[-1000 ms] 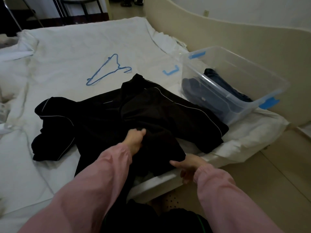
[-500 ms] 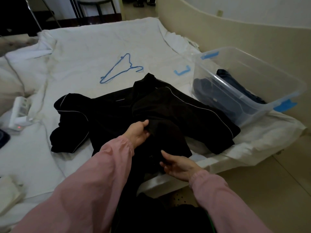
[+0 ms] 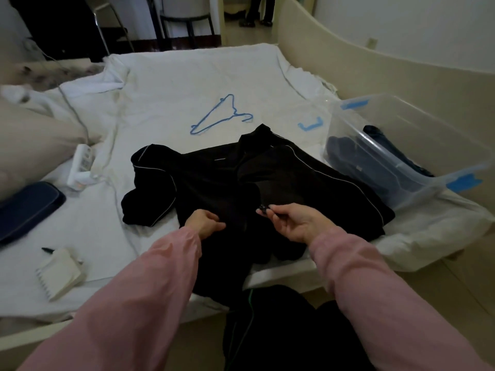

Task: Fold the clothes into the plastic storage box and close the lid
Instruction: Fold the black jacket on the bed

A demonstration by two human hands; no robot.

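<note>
Blue hanger (image 3: pixel 220 115) lay at twelve o'clock; plastic box (image 3: pixel 417 121) at two held dark clothes (image 3: pixel 345 152); left grip (image 3: pixel 205 223) and right grip (image 3: pixel 296 223) pinched the jacket (image 3: pixel 294 180).

White sheet (image 3: pixel 174 81) on the bed, blue wire hanger (image 3: pixel 214 108) lying flat mid-sheet. Left side: beige pillow (image 3: pixel 34 140), white power strip (image 3: pixel 81 163) with a grey cable (image 3: pixel 72 108), dark blue pouch (image 3: pixel 25 207). Near edge: white pad (image 3: pixel 60 273), black pen (image 3: pixel 48 249) just beside it.

Bed (image 3: pixel 187 84) holds jacket (image 3: pixel 214 183), hanger (image 3: pixel 218 115), storage box (image 3: pixel 417 121), pouch (image 3: pixel 26 207), notepad (image 3: pixel 60 274).
</note>
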